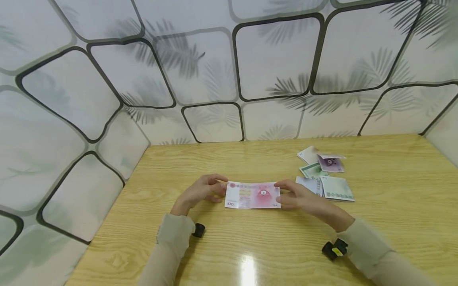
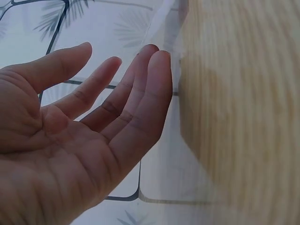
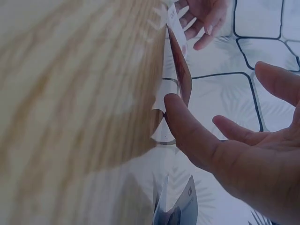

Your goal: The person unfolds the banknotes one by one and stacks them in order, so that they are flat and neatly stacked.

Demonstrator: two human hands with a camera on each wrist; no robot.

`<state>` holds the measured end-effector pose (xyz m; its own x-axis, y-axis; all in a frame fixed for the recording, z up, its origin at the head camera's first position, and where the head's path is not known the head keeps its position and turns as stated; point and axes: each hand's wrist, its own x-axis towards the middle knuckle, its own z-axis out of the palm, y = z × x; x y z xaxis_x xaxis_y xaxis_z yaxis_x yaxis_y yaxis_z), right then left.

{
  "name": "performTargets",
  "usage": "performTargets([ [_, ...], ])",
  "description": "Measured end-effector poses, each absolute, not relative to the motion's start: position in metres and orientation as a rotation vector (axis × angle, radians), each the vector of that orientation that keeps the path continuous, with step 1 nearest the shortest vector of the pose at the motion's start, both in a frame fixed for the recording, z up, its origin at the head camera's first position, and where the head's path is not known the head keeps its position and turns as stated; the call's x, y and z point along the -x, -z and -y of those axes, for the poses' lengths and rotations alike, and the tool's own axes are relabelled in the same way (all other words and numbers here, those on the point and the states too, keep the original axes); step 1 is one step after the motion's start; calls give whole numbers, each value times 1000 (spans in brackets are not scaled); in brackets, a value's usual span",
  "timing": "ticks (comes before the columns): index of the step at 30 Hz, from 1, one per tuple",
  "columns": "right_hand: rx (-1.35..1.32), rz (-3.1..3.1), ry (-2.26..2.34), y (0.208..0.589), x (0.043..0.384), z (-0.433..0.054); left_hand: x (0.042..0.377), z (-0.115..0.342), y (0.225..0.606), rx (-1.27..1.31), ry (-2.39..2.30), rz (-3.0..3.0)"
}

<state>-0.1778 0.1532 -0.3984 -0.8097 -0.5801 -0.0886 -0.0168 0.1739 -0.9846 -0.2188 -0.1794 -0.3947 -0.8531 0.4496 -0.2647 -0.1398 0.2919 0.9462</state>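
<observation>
The left hand (image 1: pixel 204 190), fingers loosely extended, is at the left edge of a pink 100 banknote (image 1: pixel 252 195), which lies spread between the hands — seemingly not yet folded. The right hand (image 1: pixel 304 200) touches its right end, fingers apart (pinching nothing); beyond that hand, a cluster of banknotes (image 1: pixel 338 187) — some apparently folded already.

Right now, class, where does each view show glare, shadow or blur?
Head: white glare on the wooden table, bottom centre, clear of the pink 100 banknote; left wrist: dim, a shadow on blurred wood grain; right wrist: grain blurred too, shadow across the tabletop.
</observation>
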Motion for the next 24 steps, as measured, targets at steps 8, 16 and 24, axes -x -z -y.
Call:
performTargets([
  [8,575,-2057,1639,399,180,-143,219,183,392,-177,-1583,-2112],
  [16,593,-2128,1553,382,188,-148,220,193,378,-88,-1450,-2290],
  [24,569,-2202,1565,362,196,-181,224,190,366,-206,-1484,-2305],
])
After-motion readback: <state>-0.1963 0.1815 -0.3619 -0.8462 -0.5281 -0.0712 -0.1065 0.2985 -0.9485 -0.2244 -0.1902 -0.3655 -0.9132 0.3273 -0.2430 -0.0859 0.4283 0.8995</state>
